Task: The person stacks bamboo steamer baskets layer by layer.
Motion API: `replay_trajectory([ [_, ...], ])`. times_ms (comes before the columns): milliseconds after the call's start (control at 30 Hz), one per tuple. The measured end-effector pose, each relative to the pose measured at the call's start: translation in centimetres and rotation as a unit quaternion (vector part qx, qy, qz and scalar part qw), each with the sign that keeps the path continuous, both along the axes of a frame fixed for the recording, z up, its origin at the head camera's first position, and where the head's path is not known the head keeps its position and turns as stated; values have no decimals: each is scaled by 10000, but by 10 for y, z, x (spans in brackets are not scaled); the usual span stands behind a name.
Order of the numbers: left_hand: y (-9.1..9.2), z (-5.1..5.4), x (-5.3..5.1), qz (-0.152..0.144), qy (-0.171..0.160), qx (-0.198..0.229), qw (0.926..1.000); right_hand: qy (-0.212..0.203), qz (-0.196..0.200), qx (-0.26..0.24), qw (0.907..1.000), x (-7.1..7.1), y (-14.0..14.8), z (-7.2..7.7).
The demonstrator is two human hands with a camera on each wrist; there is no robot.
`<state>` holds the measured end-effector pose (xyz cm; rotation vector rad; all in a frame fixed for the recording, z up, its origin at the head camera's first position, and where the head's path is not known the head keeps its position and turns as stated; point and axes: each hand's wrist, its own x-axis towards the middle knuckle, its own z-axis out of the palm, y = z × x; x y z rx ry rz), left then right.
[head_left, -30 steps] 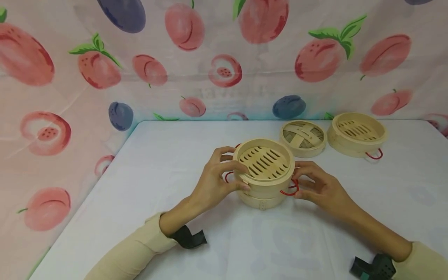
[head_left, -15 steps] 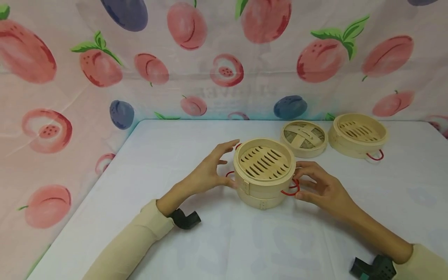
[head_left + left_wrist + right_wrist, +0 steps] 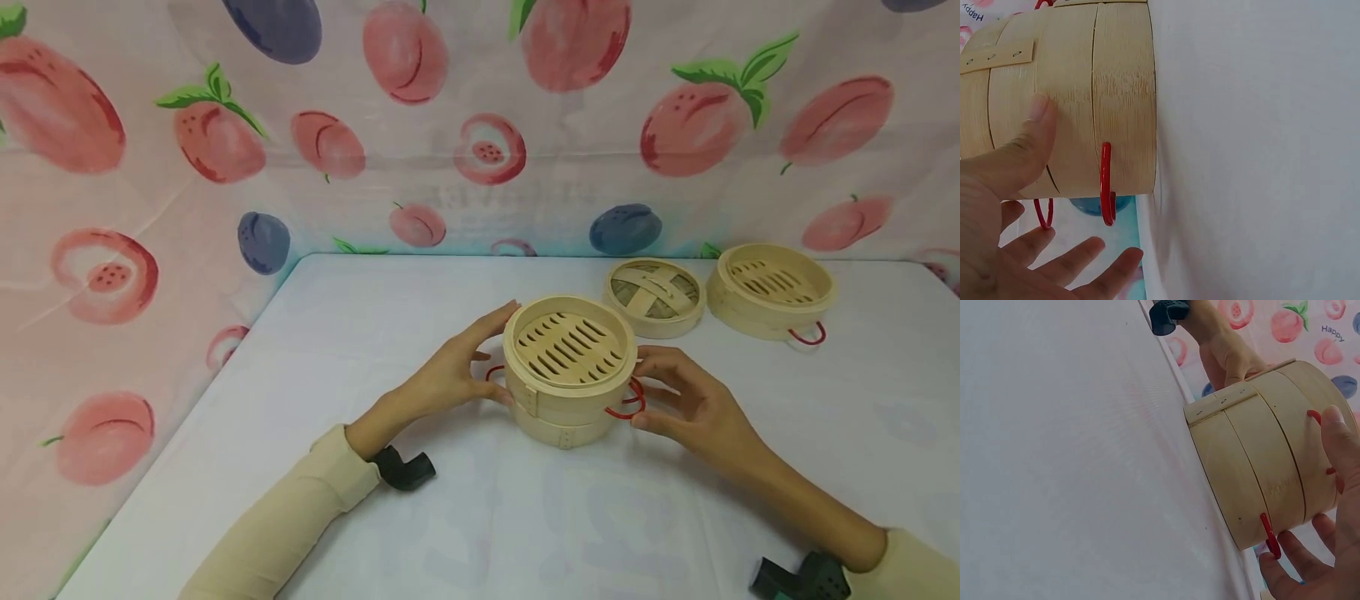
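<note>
A stack of bamboo steamer baskets stands upright on the white table, its slatted top layer uncovered. Red loop handles stick out from its sides. On the left side is my left hand; its thumb lies against the bamboo wall in the left wrist view, while the other fingers spread behind, near a handle. My right hand is at the opposite side, with loosely bent fingers beside the red handles. In the right wrist view, its thumb is by an upper handle and a fingertip is near the lower one.
Behind the stack lies a round woven bamboo lid. Another steamer basket with a red handle stands to the right of the lid. A fruit-printed cloth hangs behind the white table.
My left hand has let go of the top basket's front rim, drawn back to the left, then come back against the stack's side. My right hand has hardly moved. The baskets stay in place.
</note>
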<state>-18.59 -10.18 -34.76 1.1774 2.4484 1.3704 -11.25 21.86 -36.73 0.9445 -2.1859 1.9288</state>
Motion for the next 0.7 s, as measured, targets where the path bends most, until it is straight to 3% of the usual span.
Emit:
replay_trajectory([
  [433, -3, 3, 0, 86, -69, 134, 9998, -243, -208, 204, 9993, 1, -1, 2],
  [700, -3, 5, 1, -34, -170, 352, 9992, -344, -264, 264, 9987, 1, 0, 1],
])
